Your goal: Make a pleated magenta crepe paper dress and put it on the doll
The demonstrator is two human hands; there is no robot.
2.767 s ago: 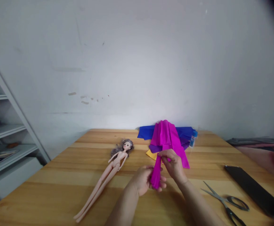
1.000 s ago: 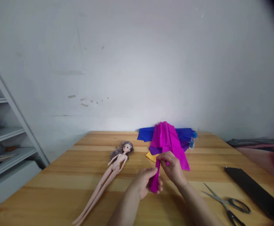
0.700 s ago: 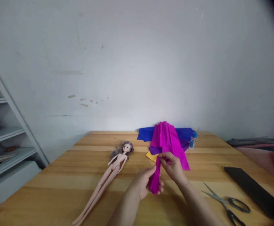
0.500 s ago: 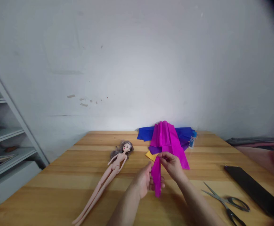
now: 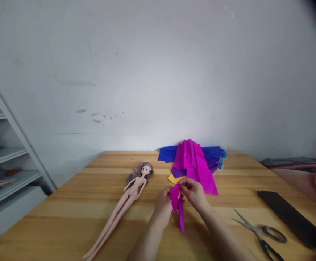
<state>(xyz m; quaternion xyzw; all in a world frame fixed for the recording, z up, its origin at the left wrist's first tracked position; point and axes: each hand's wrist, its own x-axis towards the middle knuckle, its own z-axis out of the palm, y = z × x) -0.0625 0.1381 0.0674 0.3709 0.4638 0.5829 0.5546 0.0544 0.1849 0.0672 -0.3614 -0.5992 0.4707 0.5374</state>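
Between my hands is a narrow strip of magenta crepe paper (image 5: 175, 198), with a wavy-edged part folded over on the left and a straight tail hanging below. My left hand (image 5: 163, 204) is closed around the strip from the left, most of its fingers hidden behind the paper. My right hand (image 5: 193, 193) pinches the top of the strip between thumb and fingertips. Just beyond my hands lie a large pleated magenta crepe paper sheet (image 5: 194, 159) and a yellow paper piece (image 5: 174, 178).
A doll (image 5: 133, 190) with grey hair lies on the wooden table (image 5: 65, 214) at left. Blue paper (image 5: 167, 154), purple paper (image 5: 178, 173) and a glue bottle (image 5: 221, 160) are near the wall. Open scissors (image 5: 257, 230) and a black flat object (image 5: 291, 217) lie right.
The magenta strip, hanging straight before, now has a part folded over to the left. My left fingers have closed in on it, and my right hand has shifted slightly left.
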